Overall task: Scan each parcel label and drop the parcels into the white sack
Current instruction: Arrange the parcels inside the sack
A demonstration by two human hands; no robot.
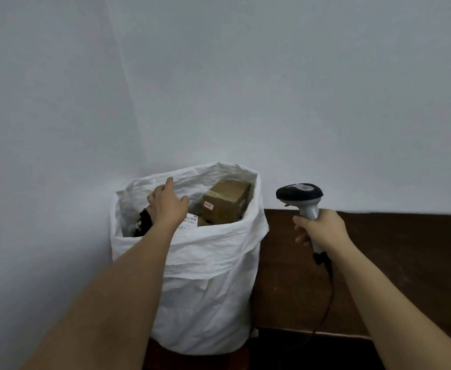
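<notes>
The white sack stands open in the room's corner, its rim rolled down. Inside it a brown cardboard parcel with a small white sticker leans against the back wall of the sack. A parcel with a white barcode label lies lower down, and something black sits at the left. My left hand hovers over the sack's mouth, palm down, fingers apart, holding nothing. My right hand grips the handle of a black and grey barcode scanner, held upright to the right of the sack.
A dark brown wooden table runs along the wall right of the sack. The scanner's black cable hangs down over the tabletop. White walls meet in a corner behind the sack.
</notes>
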